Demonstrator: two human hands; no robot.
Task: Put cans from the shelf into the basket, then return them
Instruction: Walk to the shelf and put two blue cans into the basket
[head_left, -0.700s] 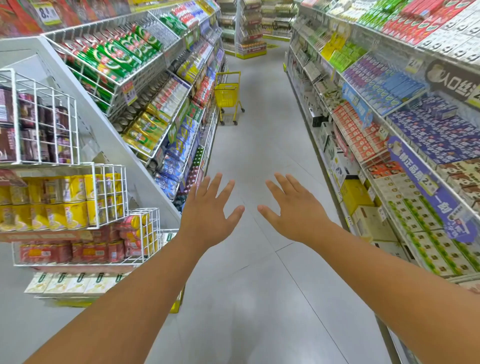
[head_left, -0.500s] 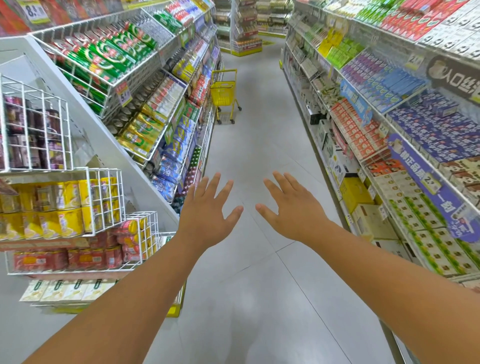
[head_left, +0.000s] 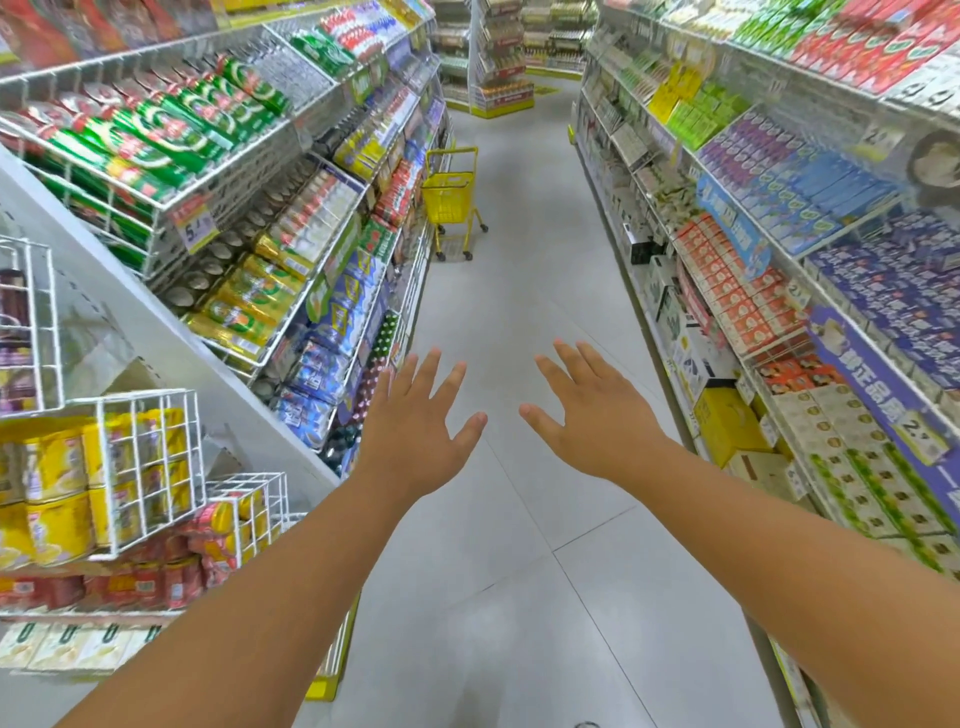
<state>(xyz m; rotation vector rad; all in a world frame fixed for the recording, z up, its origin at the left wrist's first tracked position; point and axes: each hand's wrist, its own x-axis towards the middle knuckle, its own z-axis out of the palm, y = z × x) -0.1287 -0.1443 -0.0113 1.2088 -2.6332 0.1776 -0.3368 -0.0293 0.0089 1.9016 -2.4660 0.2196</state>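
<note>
You are holding both arms out over the aisle floor (head_left: 519, 519), your left hand (head_left: 415, 431) and right hand (head_left: 592, 421) side by side but apart, palms down, fingers spread and straight, gripping nothing. The cans you are after are lying on the tilted wire shelves to your left: green cans (head_left: 156, 130) on the upper rack, yellow-green cans (head_left: 244, 306) a tier below, blue cans (head_left: 322, 364) lower again and nearest your left hand. The yellow basket (head_left: 448, 195) is standing on its wheeled frame well down the aisle, just beside the left shelving and far from both hands, so nothing is loaded yet. The risks are looking like these: the racks are sloping toward you with cans packed in rows, so pulling one from the front is likely to let its neighbours roll forward and drop; the basket is sitting on wheels, so a can dropped in hard may nudge it away; and since the can types are sitting close together, you are risking returning one to the wrong row later. The wire bins (head_left: 145, 467) at your left elbow are jutting out, and a careless swing could catch them.
</note>
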